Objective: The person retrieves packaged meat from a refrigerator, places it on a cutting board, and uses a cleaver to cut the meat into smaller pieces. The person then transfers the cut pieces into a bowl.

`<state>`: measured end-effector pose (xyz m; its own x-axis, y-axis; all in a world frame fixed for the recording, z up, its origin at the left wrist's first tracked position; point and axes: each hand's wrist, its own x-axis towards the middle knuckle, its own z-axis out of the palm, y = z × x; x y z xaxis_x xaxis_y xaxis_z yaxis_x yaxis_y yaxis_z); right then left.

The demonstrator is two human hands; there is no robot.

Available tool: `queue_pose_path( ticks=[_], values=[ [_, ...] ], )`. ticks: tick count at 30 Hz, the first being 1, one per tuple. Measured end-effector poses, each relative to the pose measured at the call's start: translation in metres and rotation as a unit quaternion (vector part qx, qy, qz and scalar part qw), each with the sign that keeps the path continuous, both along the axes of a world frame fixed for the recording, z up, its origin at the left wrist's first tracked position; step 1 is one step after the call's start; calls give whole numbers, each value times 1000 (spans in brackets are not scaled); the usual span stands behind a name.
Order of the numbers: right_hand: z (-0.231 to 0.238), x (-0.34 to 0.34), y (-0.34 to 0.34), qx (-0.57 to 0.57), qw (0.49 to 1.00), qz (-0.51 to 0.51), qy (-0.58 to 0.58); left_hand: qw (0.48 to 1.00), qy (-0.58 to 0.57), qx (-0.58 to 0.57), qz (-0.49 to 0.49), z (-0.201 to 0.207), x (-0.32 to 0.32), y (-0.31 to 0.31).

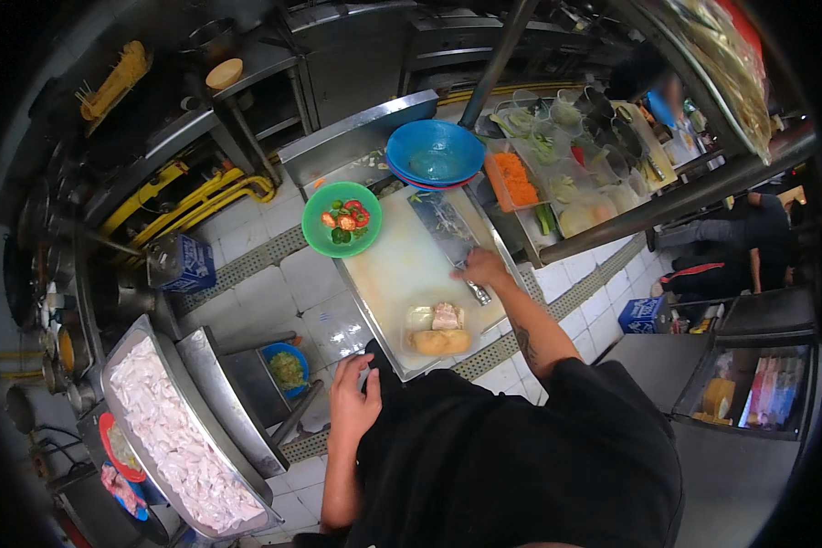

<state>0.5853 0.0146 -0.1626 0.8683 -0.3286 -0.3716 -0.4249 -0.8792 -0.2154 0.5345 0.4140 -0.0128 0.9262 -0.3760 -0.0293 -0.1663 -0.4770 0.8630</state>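
Overhead, from the head camera, a person in black stands at a white cutting board [402,265]. Their right hand [480,268] is closed around the handle of a cleaver [446,228] lying flat on the board. Their left hand [353,396] hangs loosely open and empty near the board's near corner. 1 bread roll [439,342] and pale meat pieces [446,316] sit at the board's near edge. Beside it are a green bowl of vegetables [342,219], stacked blue bowls [435,153] and a tray of white slices [178,438].
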Motion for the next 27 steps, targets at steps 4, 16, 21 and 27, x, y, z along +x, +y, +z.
queue_pose_path(
  ticks=[4, 16, 21, 27],
  values=[
    [-4, -24, -14, -21, 1000, 11, 7, 996, 24, -22, -86, 2, 42, -24],
    [128, -189, 80, 102, 955, -135, -242, 998, 15, -34, 58, -41, 10, 24],
    [124, -175, 190, 448, 850, 25, -277, 974, 50, -81, 207, -38, -134, 53],
    [192, -172, 306, 676, 649, 348, -18, 905, 65, -241, 344, 44, -261, 89]
  ],
)
